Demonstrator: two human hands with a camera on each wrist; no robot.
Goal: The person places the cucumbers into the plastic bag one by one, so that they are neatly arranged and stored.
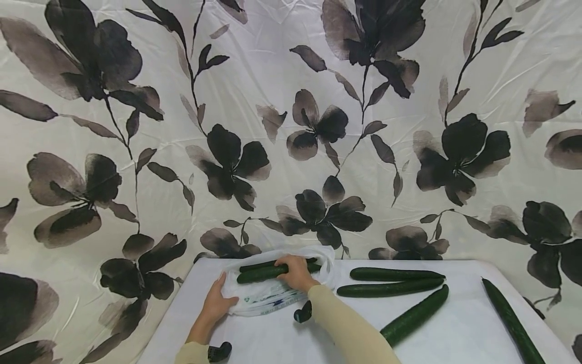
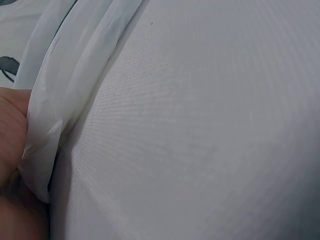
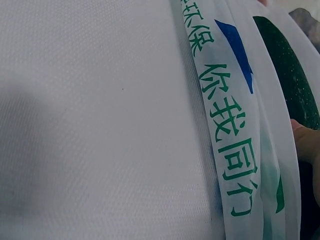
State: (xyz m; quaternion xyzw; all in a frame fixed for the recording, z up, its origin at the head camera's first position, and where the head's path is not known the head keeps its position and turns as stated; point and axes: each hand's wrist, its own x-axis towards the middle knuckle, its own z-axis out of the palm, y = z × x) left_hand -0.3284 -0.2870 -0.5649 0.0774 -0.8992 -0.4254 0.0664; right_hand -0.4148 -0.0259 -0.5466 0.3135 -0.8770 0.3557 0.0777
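A white plastic bag (image 1: 268, 302) with green and blue print lies at the table's back left, its mouth spread wide. Inside it are two long cucumbers, a front cucumber (image 1: 259, 274) and a rear cucumber (image 1: 256, 265) mostly behind it. My right hand (image 1: 294, 273) reaches over the bag's near edge and grips the front cucumber near its right part. At the bag's left side my left hand (image 1: 215, 303) rests with thumb and fingers spread along its edge. In the left wrist view, a plastic fold (image 2: 45, 145) lies against that hand.
Right of the bag, two cucumbers lie side by side, a back cucumber (image 1: 395, 274) and a nearer cucumber (image 1: 391, 288). A slanted cucumber (image 1: 416, 316) is partly behind the right sleeve (image 1: 345, 323). Another cucumber (image 1: 511, 321) lies by the white table's right edge. Flowered cloth (image 1: 273, 177) hangs behind.
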